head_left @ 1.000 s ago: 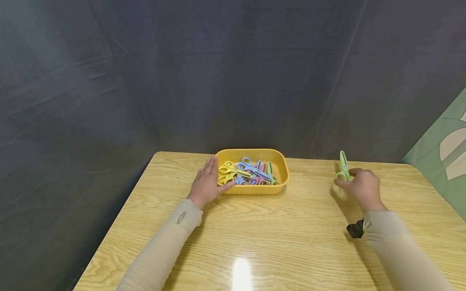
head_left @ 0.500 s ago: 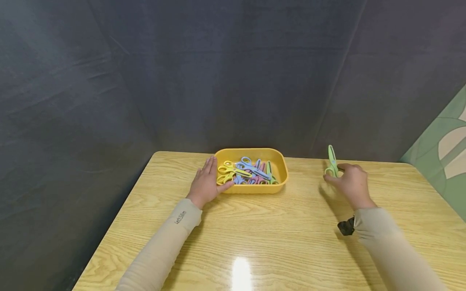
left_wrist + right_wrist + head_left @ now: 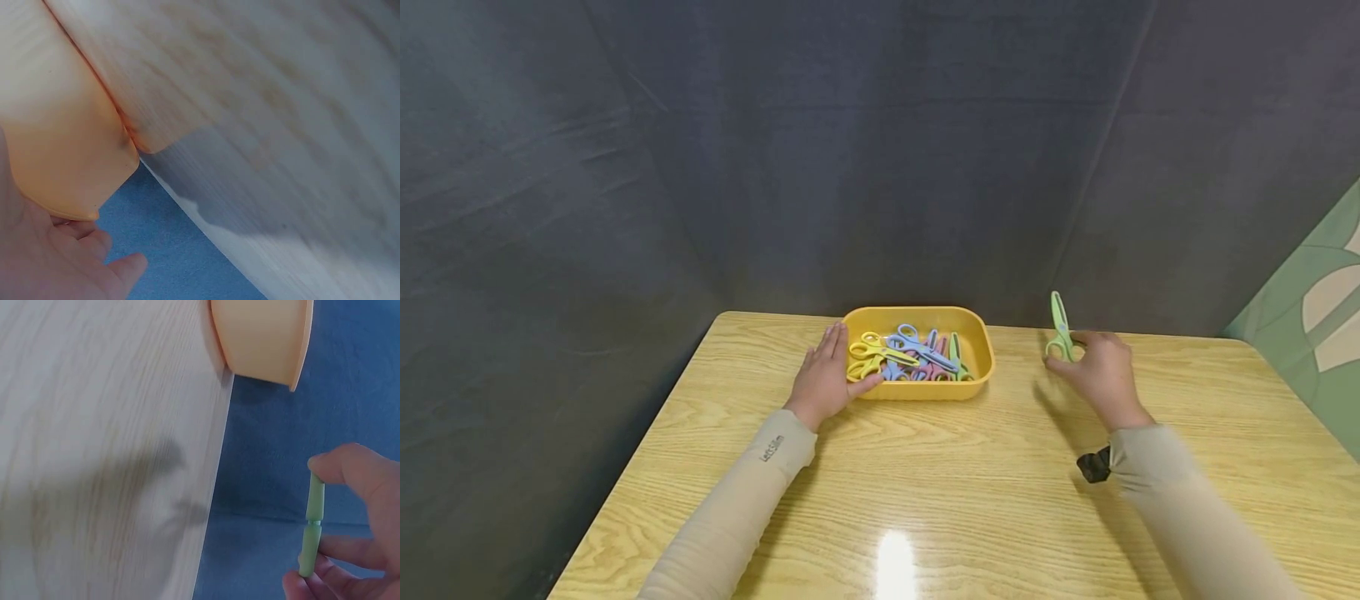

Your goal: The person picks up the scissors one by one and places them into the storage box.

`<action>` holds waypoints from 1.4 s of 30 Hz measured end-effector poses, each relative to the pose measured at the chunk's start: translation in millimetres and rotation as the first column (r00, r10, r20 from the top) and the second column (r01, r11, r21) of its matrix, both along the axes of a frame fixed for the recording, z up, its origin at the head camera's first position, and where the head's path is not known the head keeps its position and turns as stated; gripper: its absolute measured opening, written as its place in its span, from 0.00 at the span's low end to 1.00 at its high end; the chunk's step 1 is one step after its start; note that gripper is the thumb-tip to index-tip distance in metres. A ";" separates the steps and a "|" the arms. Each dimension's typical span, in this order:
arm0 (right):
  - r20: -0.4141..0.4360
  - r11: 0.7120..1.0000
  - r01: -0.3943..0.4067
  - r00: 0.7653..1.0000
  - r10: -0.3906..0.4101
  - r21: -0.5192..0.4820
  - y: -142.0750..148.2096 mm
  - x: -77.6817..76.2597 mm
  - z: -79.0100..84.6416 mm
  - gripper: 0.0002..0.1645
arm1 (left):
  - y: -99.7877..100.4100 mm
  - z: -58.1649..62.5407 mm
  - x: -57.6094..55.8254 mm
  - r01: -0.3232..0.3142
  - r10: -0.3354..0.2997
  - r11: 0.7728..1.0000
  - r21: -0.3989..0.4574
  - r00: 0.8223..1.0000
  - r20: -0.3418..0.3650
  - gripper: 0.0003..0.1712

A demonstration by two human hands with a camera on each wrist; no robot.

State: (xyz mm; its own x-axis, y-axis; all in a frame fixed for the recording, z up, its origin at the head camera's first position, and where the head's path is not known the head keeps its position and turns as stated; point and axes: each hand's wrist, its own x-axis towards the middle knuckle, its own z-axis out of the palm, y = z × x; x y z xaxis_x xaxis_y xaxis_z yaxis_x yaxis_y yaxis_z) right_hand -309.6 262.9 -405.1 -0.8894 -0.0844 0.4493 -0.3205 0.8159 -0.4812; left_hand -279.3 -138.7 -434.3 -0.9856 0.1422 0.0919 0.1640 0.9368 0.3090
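Observation:
My right hand (image 3: 1102, 372) pinches a pair of green scissors (image 3: 1061, 327) by its handle loops, blades pointing up and away, above the table to the right of a yellow bin. In the right wrist view the green handles (image 3: 314, 515) sit edge-on between thumb and fingers. My left hand (image 3: 824, 372) lies with fairly straight fingers against the left end of the yellow bin (image 3: 982, 367); the left wrist view shows fingers (image 3: 94, 240) at the bin's rim. Inside the bin lie yellow scissors (image 3: 887, 354), blue scissors (image 3: 925, 348), pink ones and another green pair (image 3: 956, 354).
The wood-grain table (image 3: 850, 483) carries the bin near its back edge. Behind it hangs a dark cloth (image 3: 880, 167). A green patterned panel (image 3: 1315, 300) stands at the far right. Something black (image 3: 1093, 465) shows at my right cuff.
My right hand has moved left toward the bin, carrying the green scissors, and they have risen slightly in view. The left hand and the bin have stayed in place.

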 end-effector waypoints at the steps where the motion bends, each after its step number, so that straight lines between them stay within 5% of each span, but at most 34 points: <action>1: 0.000 1.000 -0.004 1.000 0.004 -0.003 -1.7 -0.3 0.0 0.26 | 0.1 -0.1 0.1 0.000 0.000 1.000 0.000 1.000 0.002 0.64; 42: 0.038 0.988 -0.149 0.988 0.151 -0.037 -83.5 3.1 0.2 0.32 | 0.1 1.6 1.5 -0.005 0.005 1.000 0.011 1.000 0.009 0.64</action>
